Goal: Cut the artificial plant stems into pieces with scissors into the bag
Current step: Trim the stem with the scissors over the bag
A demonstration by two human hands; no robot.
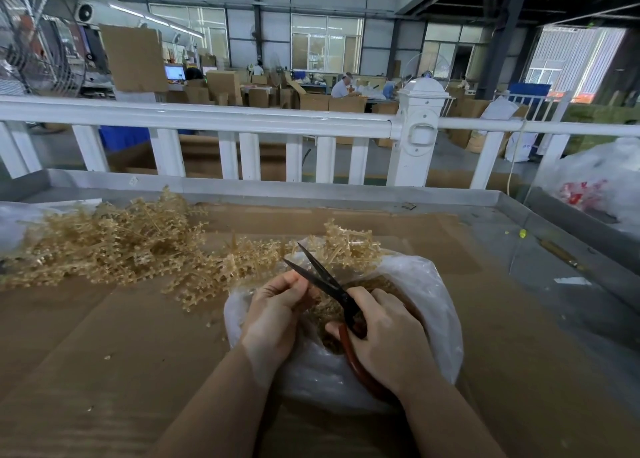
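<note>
A clear plastic bag (436,305) lies open on the cardboard-covered table, with cut tan pieces inside. My right hand (388,336) grips the red handles of dark-bladed scissors (322,277), whose blades are spread apart over the bag's mouth. My left hand (273,315) pinches a tan artificial plant stem beside the blades; the stem is mostly hidden by my fingers. A big heap of tan artificial plant stems (114,243) spreads over the left of the table, and a few sprigs (346,243) stick up just behind the bag.
Brown cardboard (104,353) covers the metal-rimmed table (311,191). A white railing (242,118) runs behind it. Another plastic bag with red contents (595,187) sits at the far right. A stick-like tool (561,253) lies near the right rim.
</note>
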